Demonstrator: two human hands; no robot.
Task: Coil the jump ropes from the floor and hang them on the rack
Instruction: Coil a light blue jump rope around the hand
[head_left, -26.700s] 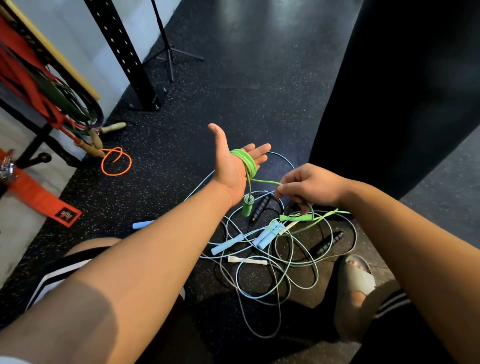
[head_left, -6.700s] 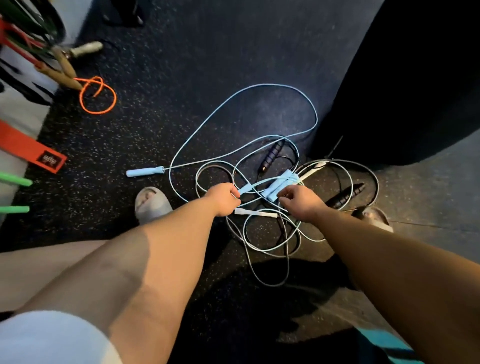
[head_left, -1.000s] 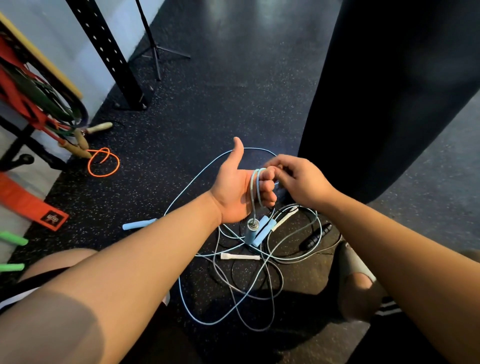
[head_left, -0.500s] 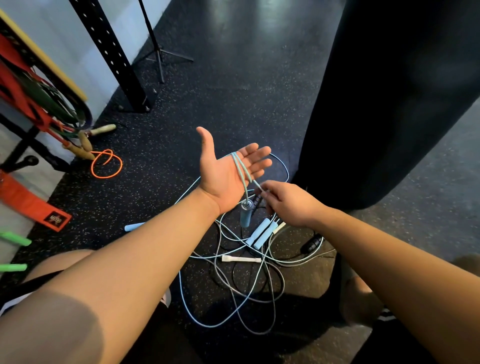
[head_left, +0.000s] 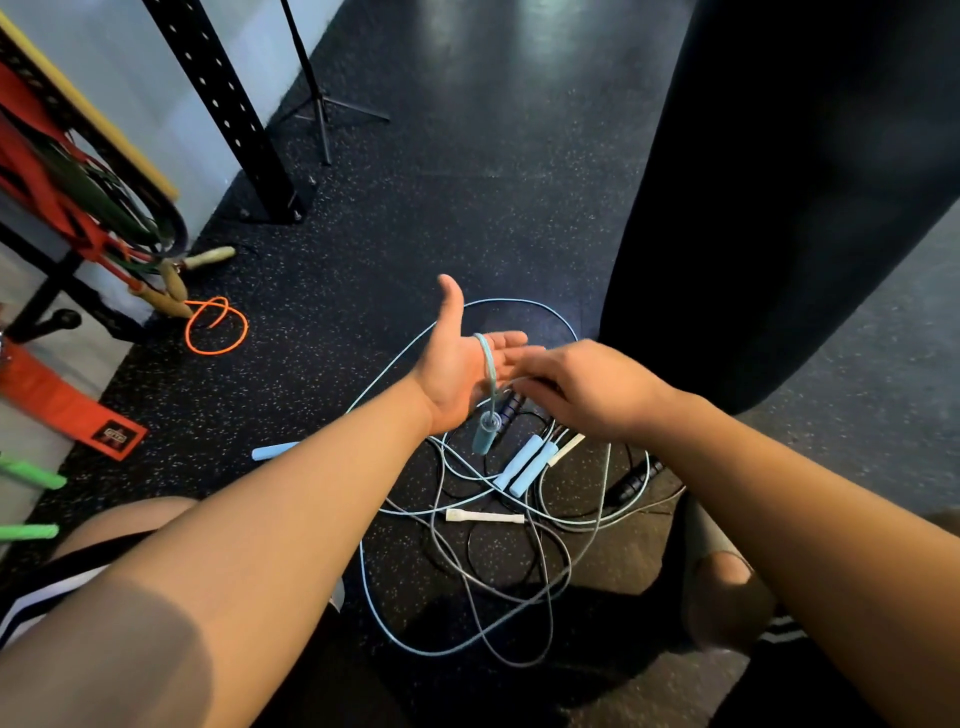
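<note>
My left hand (head_left: 457, 364) is held palm up with its fingers straight. A light blue jump rope (head_left: 486, 358) loops over the palm, and one of its handles (head_left: 483, 437) dangles below. My right hand (head_left: 587, 389) hovers just over the left fingertips, back to the camera, fingers curled where the rope runs. The rest of that rope trails down to a tangled pile of ropes (head_left: 493, 525) on the floor, with its other blue handle (head_left: 272, 451) lying to the left. The rack (head_left: 78, 208) stands at the far left, hung with red and green bands.
The pile holds two pale blue handles (head_left: 524, 465), a white handle (head_left: 483, 517) and black handles (head_left: 634, 480). An orange rope (head_left: 215, 325) lies near the rack. A black punching bag (head_left: 779, 208) hangs at right. A black upright post (head_left: 234, 114) and a tripod stand (head_left: 317, 104) stand behind.
My right hand has swung up from below the left palm to over the left fingertips, carrying the light blue rope round the hand. The left hand stays held out flat.
</note>
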